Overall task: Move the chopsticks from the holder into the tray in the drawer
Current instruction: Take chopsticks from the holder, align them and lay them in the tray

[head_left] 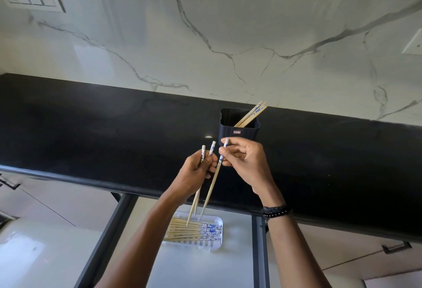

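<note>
Three chopsticks: found out of the holder (228, 133), upright over the open drawer (205, 269). Held the pair (203, 151) in left grip (196, 173), fingers curled round the shafts below the patterned ends; pinched the third (212, 185) in right grip (246, 164) between thumb and fingertips, just beside the pair. Pointed all tips down toward the tray (221, 226).

Step in hand, as judged: gathering the three into one bundle before laying down. Called next for lowering into the drawer, turning level, and setting alongside the row (182, 229) lying in the tray, patterned ends to the right.

Remainder (252, 114), three or so: leaned in the holder's far right corner, on the black surface (91, 127). Judged task past halfway.

Appearance: slim, tapered, pale wood, blue-and-white patterned tops. Judged light and apt to slip from a loose hold.
</note>
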